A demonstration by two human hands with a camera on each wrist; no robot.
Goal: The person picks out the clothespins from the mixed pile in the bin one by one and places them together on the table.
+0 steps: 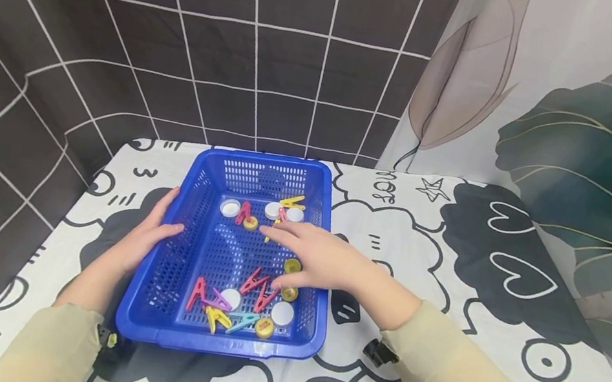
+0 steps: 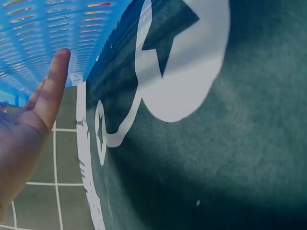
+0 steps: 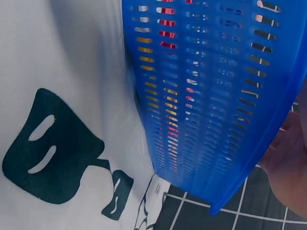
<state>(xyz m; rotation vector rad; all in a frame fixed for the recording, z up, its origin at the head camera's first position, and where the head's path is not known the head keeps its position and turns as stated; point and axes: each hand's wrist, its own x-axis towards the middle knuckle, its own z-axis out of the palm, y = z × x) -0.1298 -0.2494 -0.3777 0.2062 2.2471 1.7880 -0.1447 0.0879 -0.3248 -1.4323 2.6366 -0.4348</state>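
Note:
A blue plastic basket point(image 1: 220, 343) with slotted walls holds clothespins and bottle caps. My left hand point(image 1: 143, 237) rests against its left side, fingers straight along the outside and thumb at the rim. Over the basket's right half reaches my right hand point(image 1: 320, 257), palm down, fingers spread, with nothing seen in its grasp. Close to its fingertips are a yellow cap point(image 1: 250, 223) and a red clothespin point(image 1: 244, 212). Near its thumb lie a red clothespin point(image 1: 265, 299) and a gold cap point(image 1: 289, 294). The hand partly covers a yellow clothespin point(image 1: 268, 234).
At the basket's near end lie a yellow clothespin point(image 1: 217, 319), a teal clothespin point(image 1: 243, 322), a purple clothespin point(image 1: 217, 300) and a white cap point(image 1: 283, 313). Another white cap point(image 1: 230, 208) sits toward the back left. A patterned cloth point(image 1: 396, 217) covers the table; a dark gridded wall point(image 1: 209, 47) stands behind.

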